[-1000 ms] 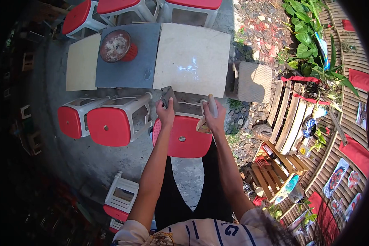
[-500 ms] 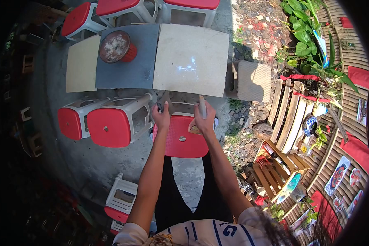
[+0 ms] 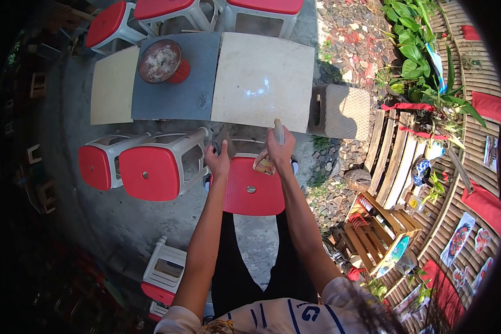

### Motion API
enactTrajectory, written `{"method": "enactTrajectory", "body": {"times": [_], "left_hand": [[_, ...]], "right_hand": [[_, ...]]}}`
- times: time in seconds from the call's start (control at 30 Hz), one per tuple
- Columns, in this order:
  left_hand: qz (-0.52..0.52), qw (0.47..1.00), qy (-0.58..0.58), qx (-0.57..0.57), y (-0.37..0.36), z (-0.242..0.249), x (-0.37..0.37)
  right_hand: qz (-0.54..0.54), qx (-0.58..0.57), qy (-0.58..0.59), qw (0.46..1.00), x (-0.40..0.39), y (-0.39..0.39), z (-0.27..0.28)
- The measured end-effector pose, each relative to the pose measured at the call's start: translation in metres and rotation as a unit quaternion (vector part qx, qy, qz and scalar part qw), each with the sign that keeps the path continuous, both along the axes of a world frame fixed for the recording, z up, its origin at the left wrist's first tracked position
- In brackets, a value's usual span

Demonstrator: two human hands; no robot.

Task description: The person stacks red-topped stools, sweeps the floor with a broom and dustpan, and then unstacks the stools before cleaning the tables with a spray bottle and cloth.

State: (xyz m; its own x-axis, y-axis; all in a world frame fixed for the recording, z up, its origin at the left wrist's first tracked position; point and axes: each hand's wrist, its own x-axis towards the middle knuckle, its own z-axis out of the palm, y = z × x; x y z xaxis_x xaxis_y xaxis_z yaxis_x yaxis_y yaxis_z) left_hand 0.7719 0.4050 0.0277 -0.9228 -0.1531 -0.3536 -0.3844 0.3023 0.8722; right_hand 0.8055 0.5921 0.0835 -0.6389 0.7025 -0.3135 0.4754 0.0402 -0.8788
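Note:
My left hand (image 3: 218, 160) is closed on a flat grey piece (image 3: 224, 138), which sticks up past the fingers near the table's front edge. My right hand (image 3: 281, 149) grips a tool with a pale grey handle (image 3: 278, 129). The handle's tan tip overlaps the table edge in this view. Below that fist hangs a broad, brown-blotched end (image 3: 264, 163), over the red seat of a plastic stool (image 3: 250, 192). I cannot tell the exact kind of either held thing. A white powdery smear (image 3: 258, 89) marks the pale board (image 3: 273, 61) ahead of my hands.
On the blue-grey board (image 3: 197, 72) stands a red pot (image 3: 178, 74) topped with whitish stuff. Red-seated stools line the left (image 3: 150, 172) and far side (image 3: 164, 5). A wicker seat (image 3: 348, 111) is at the table's right end. Wooden crates (image 3: 373, 228) and plants (image 3: 412, 53) lie rightward.
My right hand has risen slightly toward the table, and the tool's blotched end shows more now. My left hand stays almost in place, still closed on the grey piece.

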Motion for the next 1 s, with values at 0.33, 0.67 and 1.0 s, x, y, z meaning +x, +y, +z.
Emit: {"method": "enactTrajectory", "body": {"times": [0.33, 0.67, 1.0], "left_hand": [[-0.008, 1.000, -0.005, -0.015, 0.005, 0.000, -0.005], [-0.007, 1.000, 0.000, -0.026, 0.009, -0.009, -0.012], [0.016, 0.999, -0.028, 0.020, 0.005, -0.009, -0.022]], "right_hand": [[0.029, 0.088, 0.019, 0.995, -0.014, -0.001, -0.009], [0.008, 0.098, 0.039, 0.994, -0.027, 0.002, 0.005], [0.045, 0.075, 0.000, 0.996, -0.038, 0.013, -0.017]]}}
